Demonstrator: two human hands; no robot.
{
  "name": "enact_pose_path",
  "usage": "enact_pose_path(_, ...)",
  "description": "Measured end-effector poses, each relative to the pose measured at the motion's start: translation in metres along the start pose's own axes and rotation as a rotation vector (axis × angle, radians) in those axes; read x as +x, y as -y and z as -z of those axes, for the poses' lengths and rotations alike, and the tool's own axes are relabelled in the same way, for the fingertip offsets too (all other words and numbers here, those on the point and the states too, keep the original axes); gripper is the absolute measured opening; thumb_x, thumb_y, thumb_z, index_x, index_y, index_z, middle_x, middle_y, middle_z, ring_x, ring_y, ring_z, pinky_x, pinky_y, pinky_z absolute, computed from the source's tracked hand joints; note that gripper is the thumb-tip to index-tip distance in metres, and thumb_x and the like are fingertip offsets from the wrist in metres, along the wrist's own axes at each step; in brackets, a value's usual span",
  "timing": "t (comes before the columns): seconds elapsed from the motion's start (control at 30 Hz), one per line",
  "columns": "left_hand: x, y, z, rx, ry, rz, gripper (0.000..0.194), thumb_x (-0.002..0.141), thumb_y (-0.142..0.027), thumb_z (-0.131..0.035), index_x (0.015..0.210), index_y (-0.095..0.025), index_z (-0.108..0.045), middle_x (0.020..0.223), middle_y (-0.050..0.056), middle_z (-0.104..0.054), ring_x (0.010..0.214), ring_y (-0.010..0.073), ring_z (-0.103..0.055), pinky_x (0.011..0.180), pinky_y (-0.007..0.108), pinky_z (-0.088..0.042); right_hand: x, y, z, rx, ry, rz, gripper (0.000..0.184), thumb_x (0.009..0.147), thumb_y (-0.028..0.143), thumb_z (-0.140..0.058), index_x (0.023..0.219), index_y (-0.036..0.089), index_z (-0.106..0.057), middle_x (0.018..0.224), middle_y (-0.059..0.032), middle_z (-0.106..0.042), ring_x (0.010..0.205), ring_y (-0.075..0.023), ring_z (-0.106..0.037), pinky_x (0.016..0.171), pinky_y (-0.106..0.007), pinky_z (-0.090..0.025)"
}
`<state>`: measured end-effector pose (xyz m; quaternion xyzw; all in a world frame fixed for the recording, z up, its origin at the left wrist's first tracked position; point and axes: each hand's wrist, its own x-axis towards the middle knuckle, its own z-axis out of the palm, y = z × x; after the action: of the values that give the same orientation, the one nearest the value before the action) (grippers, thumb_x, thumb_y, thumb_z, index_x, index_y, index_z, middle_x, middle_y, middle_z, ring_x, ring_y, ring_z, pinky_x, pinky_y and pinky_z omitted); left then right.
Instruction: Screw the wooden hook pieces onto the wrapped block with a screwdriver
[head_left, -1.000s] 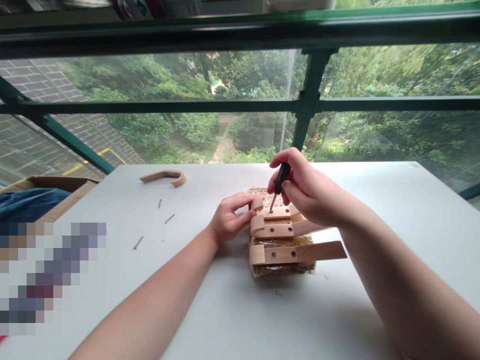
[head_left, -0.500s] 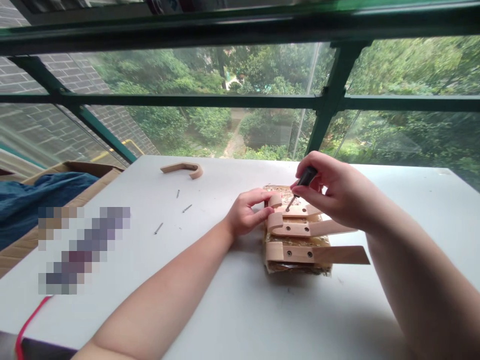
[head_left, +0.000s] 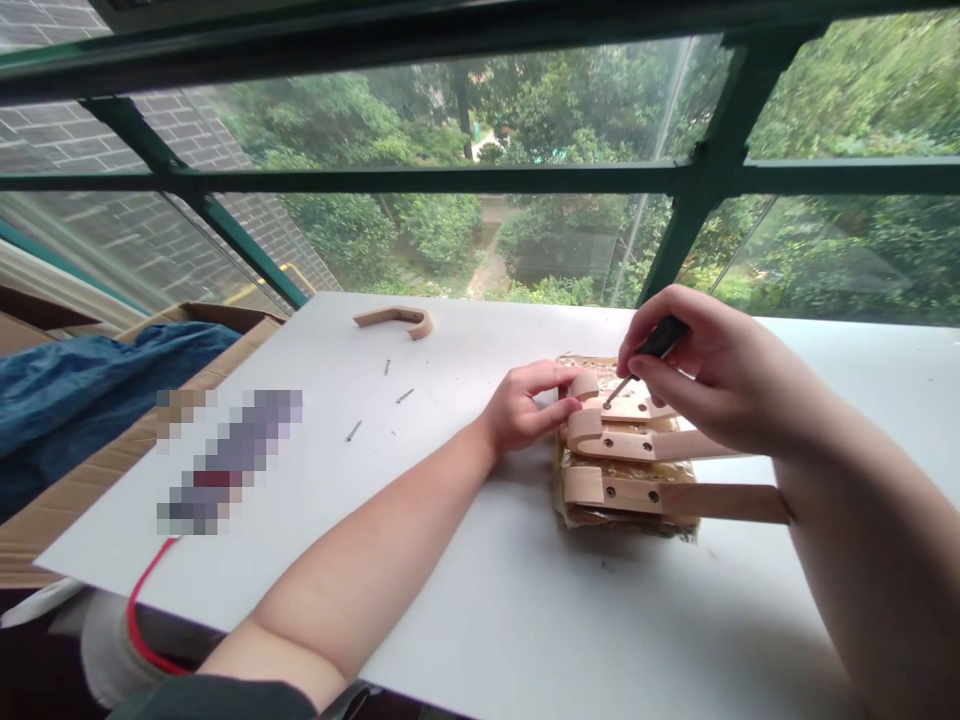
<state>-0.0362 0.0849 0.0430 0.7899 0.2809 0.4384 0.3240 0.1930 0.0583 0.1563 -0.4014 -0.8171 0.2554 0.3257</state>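
Small black-handled metal screwdriver (head_left: 661, 338) leans lower at the farthest pale, curl-ended wooden hook (head_left: 625, 409)

The farthest hook lies across the far part of a brown block wrapped in clear, shiny plastic (head_left: 634, 526), and the screwdriver's thin shaft reaches the left of its two screw heads. A second ago the handle stood nearly upright; now it slopes well over to the right, while the tip stays at the same screw. The whole view has swung too: the block sits further right in the picture, and a dark sleeve (head_left: 217, 697) and more of a thin red cord (head_left: 142, 588) have come into sight.

The right hand (head_left: 697, 350) is closed around the black handle, thumb along its near side. The left hand (head_left: 525, 405) is partly curled, thumb and forefinger gripping the farthest hook's rounded end; its other fingers are mostly hidden.

Nearer the viewer, a middle wooden hook (head_left: 628, 445) and a nearest wooden hook (head_left: 694, 499) lie on the block, each with two dark screw heads. Left of the block, three loose grey metal screws (head_left: 405, 396) and a loose bent wooden hook (head_left: 421, 327) lie on the smooth white tabletop (head_left: 465, 570). Beside its left edge stands a brown cardboard box (head_left: 75, 535) holding blue cloth (head_left: 112, 390).
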Motion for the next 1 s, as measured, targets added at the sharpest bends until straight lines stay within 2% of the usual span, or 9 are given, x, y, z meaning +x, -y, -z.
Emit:
enact_pose_path(0.17, 0.001, -0.001, 0.000, 0.010, 0.005, 0.006, 0.042, 0.090, -0.048, -0.061, 0.110, -0.014, -0.074, 0.101, 0.013, -0.073, 0.092, 0.0247, -0.067, 0.089, 0.038, -0.052, -0.001, -0.006, 0.007, 0.106, 0.069, 0.012, 0.025, 0.083, 0.009, -0.057, 0.102, 0.025, -0.055, 0.095, -0.0050, -0.070, 0.071, -0.0200, -0.064, 0.061, -0.035, -0.051)
enact_pose_path(0.33, 0.000, -0.002, 0.000, -0.005, -0.013, -0.005, 0.041, 0.091, -0.049, -0.060, 0.109, -0.014, -0.074, 0.102, 0.013, -0.074, 0.093, 0.0251, -0.066, 0.090, 0.040, -0.052, -0.002, -0.011, 0.013, 0.059, 0.082, -0.003, 0.031, 0.087, 0.015, -0.060, 0.116, 0.025, -0.054, 0.101, -0.0071, -0.073, 0.079, -0.0236, -0.069, 0.067, -0.038, -0.056)
enact_pose_path(0.43, 0.000, -0.002, -0.001, -0.003, -0.025, -0.006, 0.041, 0.091, -0.047, -0.060, 0.113, -0.015, -0.074, 0.101, 0.012, -0.074, 0.094, 0.0250, -0.066, 0.090, 0.039, -0.051, -0.002, -0.009, 0.015, 0.023, 0.060, -0.022, 0.035, 0.089, 0.022, -0.063, 0.122, 0.026, -0.052, 0.098, -0.0060, -0.074, 0.076, -0.0226, -0.068, 0.064, -0.037, -0.055)
enact_pose_path(0.57, -0.001, 0.000, -0.002, -0.002, -0.032, -0.005, 0.037, 0.091, -0.046, -0.061, 0.108, -0.016, -0.075, 0.104, 0.011, -0.074, 0.097, 0.0255, -0.067, 0.091, 0.038, -0.051, -0.002, -0.005, 0.013, -0.024, 0.066, -0.023, 0.027, 0.090, 0.029, -0.064, 0.116, 0.027, -0.057, 0.095, -0.0048, -0.074, 0.073, -0.0214, -0.066, 0.060, -0.035, -0.053)
enact_pose_path(0.77, -0.001, 0.002, -0.001, 0.003, -0.039, -0.006, 0.032, 0.090, -0.042, -0.063, 0.103, -0.015, -0.075, 0.106, 0.012, -0.073, 0.096, 0.0245, -0.066, 0.090, 0.037, -0.050, 0.000, -0.003, 0.012, -0.028, 0.018, -0.018, 0.014, 0.086, 0.030, -0.068, 0.098, 0.025, -0.064, 0.083, -0.0033, -0.069, 0.069, -0.0191, -0.061, 0.057, -0.032, -0.046)
enact_pose_path(1.0, -0.002, 0.003, -0.001, 0.000, -0.023, 0.005, 0.033, 0.092, -0.043, -0.060, 0.102, -0.015, -0.073, 0.103, 0.011, -0.071, 0.096, 0.0242, -0.064, 0.091, 0.037, -0.048, 0.004, -0.009, 0.009, -0.063, -0.064, -0.045, 0.014, 0.085, 0.033, -0.070, 0.087, 0.025, -0.060, 0.065, 0.0030, -0.056, 0.055, -0.0126, -0.048, 0.049, -0.028, -0.035)
